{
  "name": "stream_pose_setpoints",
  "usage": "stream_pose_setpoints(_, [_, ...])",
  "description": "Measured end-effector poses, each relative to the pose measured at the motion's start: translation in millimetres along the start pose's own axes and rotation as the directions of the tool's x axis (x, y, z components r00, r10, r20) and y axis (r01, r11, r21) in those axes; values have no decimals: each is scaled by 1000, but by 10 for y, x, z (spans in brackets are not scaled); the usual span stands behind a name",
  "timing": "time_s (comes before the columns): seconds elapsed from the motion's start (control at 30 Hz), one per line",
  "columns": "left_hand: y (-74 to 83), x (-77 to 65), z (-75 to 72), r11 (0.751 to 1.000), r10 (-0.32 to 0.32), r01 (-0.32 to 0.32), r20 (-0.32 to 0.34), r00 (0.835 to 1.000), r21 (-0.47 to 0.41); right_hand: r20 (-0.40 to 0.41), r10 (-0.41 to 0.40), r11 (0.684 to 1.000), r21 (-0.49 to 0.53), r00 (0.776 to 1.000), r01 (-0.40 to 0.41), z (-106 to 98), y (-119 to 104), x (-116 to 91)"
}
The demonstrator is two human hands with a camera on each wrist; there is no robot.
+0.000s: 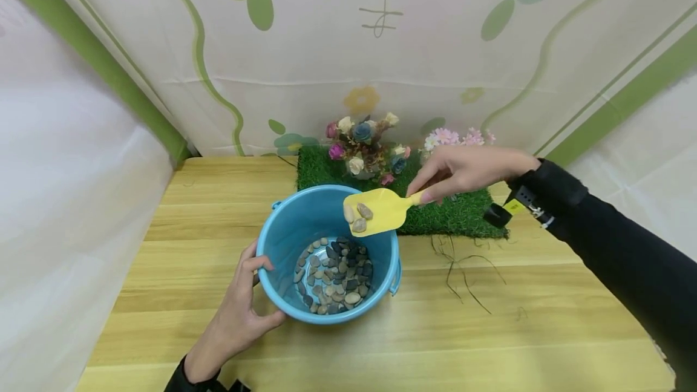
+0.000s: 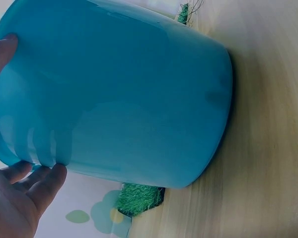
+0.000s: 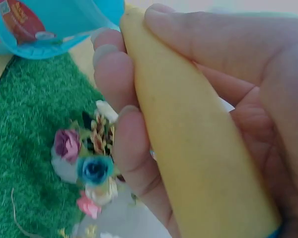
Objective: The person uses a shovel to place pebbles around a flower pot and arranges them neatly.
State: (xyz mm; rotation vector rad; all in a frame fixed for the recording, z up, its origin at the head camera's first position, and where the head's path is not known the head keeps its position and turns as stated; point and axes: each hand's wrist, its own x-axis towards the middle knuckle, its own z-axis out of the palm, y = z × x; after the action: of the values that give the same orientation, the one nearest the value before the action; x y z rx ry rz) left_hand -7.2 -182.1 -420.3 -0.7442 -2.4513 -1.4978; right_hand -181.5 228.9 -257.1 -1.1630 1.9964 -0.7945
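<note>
A blue bucket (image 1: 267, 228) stands on the wooden table with many grey, black and tan pebbles (image 1: 337, 280) at its bottom. My left hand (image 1: 239, 307) grips its near left side, one finger over the rim and the thumb against the outer wall. In the left wrist view, fingertips (image 2: 49, 183) press on the bucket's outside (image 2: 139, 99). My right hand (image 1: 463, 171) holds a yellow toy shovel (image 1: 386, 210) by its handle (image 3: 188, 134). The shovel's blade is over the bucket's far right rim and carries three stones (image 1: 359, 224).
Behind the bucket lies a green artificial grass mat (image 1: 454, 216), bearing a bunch of artificial flowers (image 1: 362, 144) and pink blossoms (image 1: 446, 137). Thin dark strands (image 1: 463, 274) lie on the wooden table (image 1: 544, 337) to the right. A printed cloth (image 1: 327, 47) hangs at the back.
</note>
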Motion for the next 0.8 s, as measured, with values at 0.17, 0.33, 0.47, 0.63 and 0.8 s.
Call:
stream_pose_setpoints(0.17, [-9,-10,-3,1000,4,-4,-3,1000,4,-68,-13,998,-54,998,9,-16,102,-236])
stream_pose_setpoints(0.33, [-8,-2,-7,1000,13,-13,1,1000,10,-142,36,997,-58,989,-45,13,269,-531])
stream_pose_setpoints(0.47, [-2,1,-7,1000,11,-11,2,1000,13,-194,88,996,-11,977,-91,53,473,-783])
stream_pose_setpoints(0.63, [-7,3,-5,1000,13,-13,2,1000,16,-264,115,993,22,958,-113,141,768,-1063])
stream_pose_setpoints(0.8, [-9,2,-4,1000,14,-14,2,1000,11,-314,139,990,65,939,-125,293,1062,-1266])
